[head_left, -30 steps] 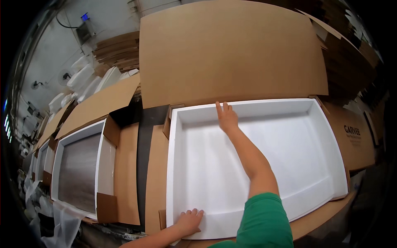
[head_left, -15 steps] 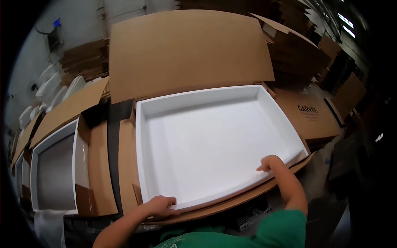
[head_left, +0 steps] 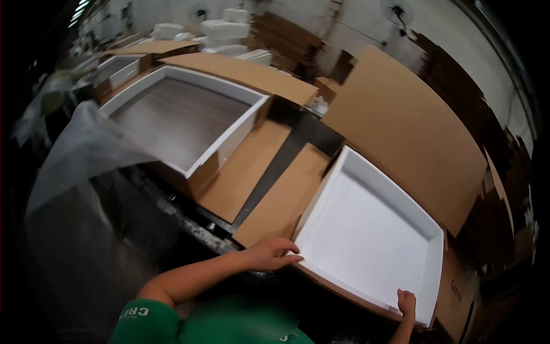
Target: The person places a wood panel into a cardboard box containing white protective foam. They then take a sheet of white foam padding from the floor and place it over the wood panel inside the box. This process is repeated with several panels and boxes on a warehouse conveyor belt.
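Note:
A shallow white tray with raised walls, foam by its look (head_left: 372, 241), lies in an open cardboard box (head_left: 344, 291) in front of me. My left hand (head_left: 272, 254) is closed at the tray's near left corner, thumb and fingers on the rim. Farther right along the near wall, my right hand (head_left: 407, 302) is curled over the rim, its wrist crossing the edge; some of its fingers are hidden. The box's tall back flap (head_left: 409, 135) stands up behind the tray, and a side flap (head_left: 286, 198) spreads out to the left.
To the left, a second open box holds a white-framed tray with a grey-brown panel (head_left: 183, 114). Translucent plastic film (head_left: 91, 155) hangs at its near side. A dark conveyor edge (head_left: 195, 229) runs below. White foam pieces (head_left: 226, 28) and stacked cardboard (head_left: 283, 37) stand behind.
My view has swung left, so the white tray now appears lower and to the right, and the second box shows more fully. Both hands remain at the tray's near edge.

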### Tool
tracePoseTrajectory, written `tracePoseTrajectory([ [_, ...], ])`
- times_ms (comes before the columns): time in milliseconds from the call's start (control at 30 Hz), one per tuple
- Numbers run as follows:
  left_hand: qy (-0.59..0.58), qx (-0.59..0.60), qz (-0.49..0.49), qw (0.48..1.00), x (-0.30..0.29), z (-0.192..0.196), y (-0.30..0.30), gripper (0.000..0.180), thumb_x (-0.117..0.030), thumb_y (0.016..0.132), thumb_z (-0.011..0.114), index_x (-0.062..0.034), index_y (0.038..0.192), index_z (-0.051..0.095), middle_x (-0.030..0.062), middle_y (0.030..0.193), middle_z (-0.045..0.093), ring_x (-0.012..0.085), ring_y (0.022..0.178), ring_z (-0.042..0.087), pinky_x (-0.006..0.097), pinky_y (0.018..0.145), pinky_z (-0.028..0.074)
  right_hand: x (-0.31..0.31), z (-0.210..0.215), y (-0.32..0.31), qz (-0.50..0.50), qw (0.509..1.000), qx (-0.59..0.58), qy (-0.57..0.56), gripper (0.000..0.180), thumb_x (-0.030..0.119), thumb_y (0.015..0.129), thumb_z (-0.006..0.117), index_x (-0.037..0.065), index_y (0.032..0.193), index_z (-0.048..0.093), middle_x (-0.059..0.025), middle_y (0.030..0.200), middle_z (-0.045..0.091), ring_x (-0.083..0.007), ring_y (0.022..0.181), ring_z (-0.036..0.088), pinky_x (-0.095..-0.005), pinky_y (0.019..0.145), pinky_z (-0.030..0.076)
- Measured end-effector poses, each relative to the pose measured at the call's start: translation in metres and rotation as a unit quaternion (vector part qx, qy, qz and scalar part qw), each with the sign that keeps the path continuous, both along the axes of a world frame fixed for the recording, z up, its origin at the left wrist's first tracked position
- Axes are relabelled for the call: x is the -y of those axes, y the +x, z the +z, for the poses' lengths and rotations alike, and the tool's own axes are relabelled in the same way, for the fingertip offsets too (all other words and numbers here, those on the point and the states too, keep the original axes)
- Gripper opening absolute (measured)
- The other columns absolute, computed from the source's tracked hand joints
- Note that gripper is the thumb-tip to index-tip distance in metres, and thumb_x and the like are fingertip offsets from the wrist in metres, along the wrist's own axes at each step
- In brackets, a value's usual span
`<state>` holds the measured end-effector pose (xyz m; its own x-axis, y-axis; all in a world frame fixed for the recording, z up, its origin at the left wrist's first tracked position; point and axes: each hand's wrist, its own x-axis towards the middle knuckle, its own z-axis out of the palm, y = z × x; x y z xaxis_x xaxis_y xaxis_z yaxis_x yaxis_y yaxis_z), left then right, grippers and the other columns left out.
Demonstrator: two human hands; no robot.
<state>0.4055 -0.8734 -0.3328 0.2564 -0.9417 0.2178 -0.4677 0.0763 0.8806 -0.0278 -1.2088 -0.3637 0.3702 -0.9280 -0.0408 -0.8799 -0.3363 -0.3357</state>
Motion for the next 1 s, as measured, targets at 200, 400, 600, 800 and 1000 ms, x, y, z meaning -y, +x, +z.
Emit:
tracePoseTrajectory([
  [200,0.003,-0.263,0.396,0.880,-0.159,-0.107,0.007,0.018,-0.017,0.085,0.058,0.0004,0.086,0.063,0.0040,0.077,0.064,0.0090,0.073,0.058,0.022,0.068,0.046,-0.046,0.014,0.094,0.149,0.980,0.071,-0.113,0.030,0.025,0.083,0.057,-0.005,0.082,0.063,-0.0157,0.076,0.064,-0.0259,0.073,0.060,-0.0340,0.068,0.047],
  [400,0.264,-0.225,0.551,0.759,-0.320,-0.233,-0.072,0.026,-0.032,0.076,0.064,-0.0064,0.083,0.066,0.0096,0.075,0.065,0.0223,0.070,0.062,0.033,0.065,0.049,-0.151,0.042,0.260,0.397,0.874,0.194,-0.203,0.020,0.016,0.081,0.062,-0.001,0.092,0.061,-0.0169,0.093,0.061,-0.0300,0.088,0.059,-0.0371,0.077,0.047],
  [600,0.243,-0.278,0.594,0.714,-0.363,-0.268,-0.131,0.028,-0.032,0.076,0.064,-0.0058,0.084,0.066,0.0096,0.075,0.064,0.0192,0.069,0.061,0.031,0.063,0.048,-0.348,0.044,0.386,0.615,0.710,0.315,-0.140,0.016,0.002,0.083,0.057,-0.002,0.098,0.059,-0.0178,0.104,0.058,-0.0285,0.097,0.057,-0.0346,0.081,0.048],
  [800,0.193,-0.362,0.627,0.662,-0.363,-0.174,-0.179,0.035,-0.039,0.080,0.058,-0.0056,0.088,0.065,0.0074,0.074,0.064,0.0187,0.070,0.060,0.032,0.064,0.046,-0.508,0.027,0.386,0.876,0.414,0.234,0.083,0.019,0.003,0.080,0.056,0.002,0.099,0.059,-0.0168,0.101,0.059,-0.0322,0.092,0.057,-0.0365,0.079,0.047],
  [1000,0.079,-0.287,0.782,0.548,-0.330,-0.112,-0.289,0.033,-0.035,0.079,0.058,-0.0037,0.084,0.065,0.0095,0.071,0.063,0.0204,0.067,0.059,0.033,0.063,0.046,-0.544,-0.013,0.357,0.953,0.144,0.129,0.234,0.014,0.009,0.082,0.058,0.002,0.092,0.062,-0.0207,0.086,0.061,-0.0375,0.076,0.059,-0.0395,0.066,0.048],
])
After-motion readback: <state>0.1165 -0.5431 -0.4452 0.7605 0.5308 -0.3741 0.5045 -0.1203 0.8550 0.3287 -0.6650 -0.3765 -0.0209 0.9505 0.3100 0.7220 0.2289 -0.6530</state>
